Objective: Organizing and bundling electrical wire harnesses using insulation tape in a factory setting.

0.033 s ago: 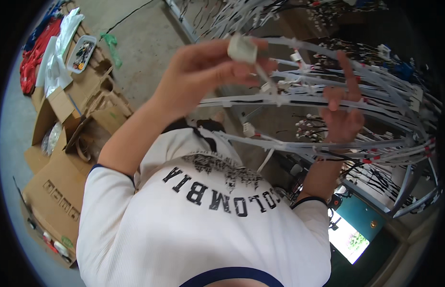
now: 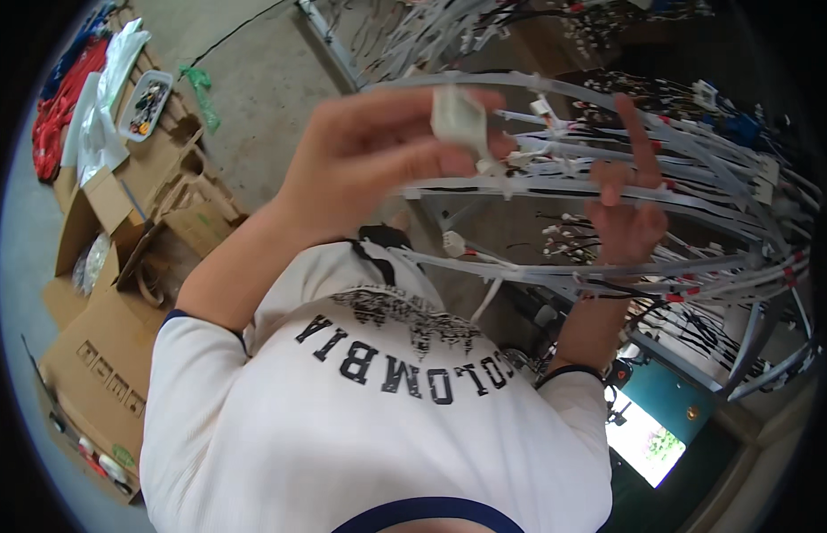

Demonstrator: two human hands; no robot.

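Note:
My left hand (image 2: pixel 360 142) pinches a white plastic connector (image 2: pixel 459 117) between thumb and fingers, with motion blurring it slightly. A short lead hangs below the connector toward the wires. To the right, my right hand (image 2: pixel 628 200) has its fingers curled at a sleeved wire harness (image 2: pixel 555 186), while its index finger stretches up across other strands. The harness runs sideways past both hands in several white-sleeved branches with red marks. Lower down, a smaller white connector (image 2: pixel 453 243) dangles from a branch (image 2: pixel 520 265) that passes in front of my right forearm.
Hanging wire bundles (image 2: pixel 449 35) crowd the far side and the right around a metal frame (image 2: pixel 329 44). On the left lie opened cardboard boxes (image 2: pixel 98 355), a white tub of small parts (image 2: pixel 147 107), clear plastic bags (image 2: pixel 111 98) and red cloth (image 2: pixel 65 124). A bright screen (image 2: pixel 644 440) glows lower right.
My left hand has shifted slightly with the connector, which now sits lower and a little farther right. The right hand keeps its hold on the harness.

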